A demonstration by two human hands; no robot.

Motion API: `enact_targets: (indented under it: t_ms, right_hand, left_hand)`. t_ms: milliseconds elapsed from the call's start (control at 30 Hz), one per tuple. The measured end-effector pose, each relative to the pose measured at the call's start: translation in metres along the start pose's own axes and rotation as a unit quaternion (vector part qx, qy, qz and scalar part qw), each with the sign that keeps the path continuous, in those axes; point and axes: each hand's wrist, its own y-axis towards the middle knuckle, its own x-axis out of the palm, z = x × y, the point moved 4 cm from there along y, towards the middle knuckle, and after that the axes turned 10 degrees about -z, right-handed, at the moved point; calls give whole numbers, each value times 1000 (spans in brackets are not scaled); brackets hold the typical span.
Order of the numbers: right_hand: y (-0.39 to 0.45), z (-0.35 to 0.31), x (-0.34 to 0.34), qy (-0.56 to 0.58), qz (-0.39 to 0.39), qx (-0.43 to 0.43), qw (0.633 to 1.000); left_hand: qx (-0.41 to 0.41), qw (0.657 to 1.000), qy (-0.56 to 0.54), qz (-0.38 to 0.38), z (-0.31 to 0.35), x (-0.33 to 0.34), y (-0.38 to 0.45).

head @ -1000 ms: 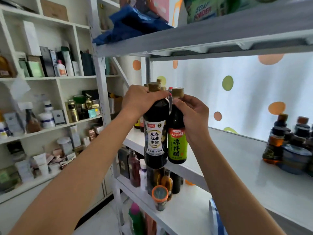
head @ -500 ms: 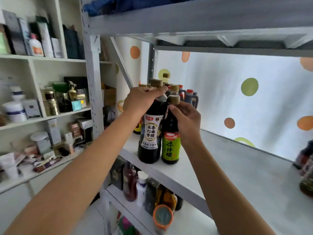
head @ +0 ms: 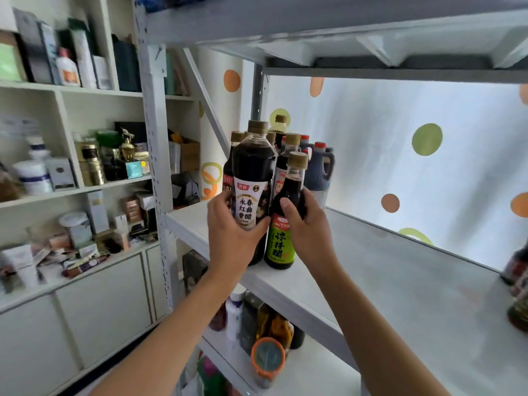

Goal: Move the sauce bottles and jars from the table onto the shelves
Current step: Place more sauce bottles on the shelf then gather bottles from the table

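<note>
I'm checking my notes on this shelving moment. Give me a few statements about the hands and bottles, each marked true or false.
1. The left hand grips the white-label bottle. True.
2. The right hand is empty. False: it holds the green-label bottle.
3. Both bottles stand at the front of the shelf. True.
4. Both held bottles have red caps. False: their caps are tan.
5. More bottles stand behind them. True.
</note>
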Motion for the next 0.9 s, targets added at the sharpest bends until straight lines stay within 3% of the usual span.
enact_targets:
  t_ms: [167,500,900]
  right_hand:
    - [-25,31,-3,-113,-80,110,984]
    - [-3,46,14,-134,-55,126,981]
    - [30,49,40,-130,-13,157,979]
  left_hand:
    - [-13,998,62,10,-1,-2,-14]
    - [-4,997,62,-38,-12,-20,3]
    - [-19,993,109,-39,-33,-41,24]
